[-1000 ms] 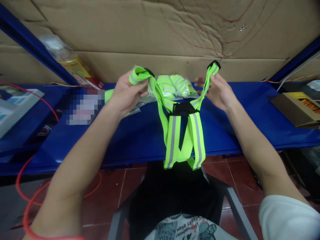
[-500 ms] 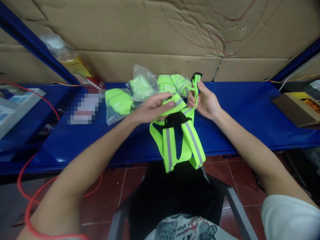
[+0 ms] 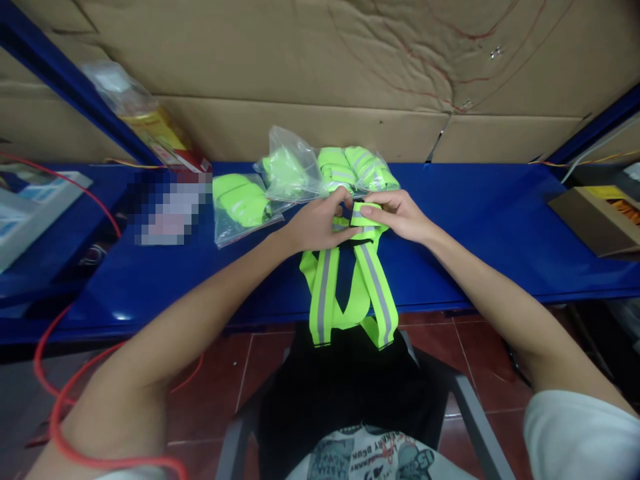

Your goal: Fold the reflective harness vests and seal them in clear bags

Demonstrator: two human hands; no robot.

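A neon-yellow reflective harness (image 3: 379,283) with grey stripes lies across the front of the blue bench, two strap loops hanging over its edge. My right hand (image 3: 400,215) pinches a folded, bunched part of its strap between thumb and fingers. From the left, my left hand (image 3: 325,223) closes on the same bunched webbing, fingers curled and thumb along its lower side. Part of a black fitting shows just under the hands; the rest of it is hidden. Behind the hands lie clear bags with rolled neon straps (image 3: 285,172), and another bagged roll (image 3: 243,200) sits to the left.
A bottle with a yellow label (image 3: 155,133) leans at the back left of the blue bench (image 3: 475,220). An open cardboard box (image 3: 595,220) stands at right, a white tray (image 3: 55,207) at far left. A red hose (image 3: 55,427) loops at lower left. Cardboard lines the back.
My right hand has come down and left, folding the raised strap end with its black buckle into the bunch. Both hands are now close together, and the hanging loops have shifted slightly left.
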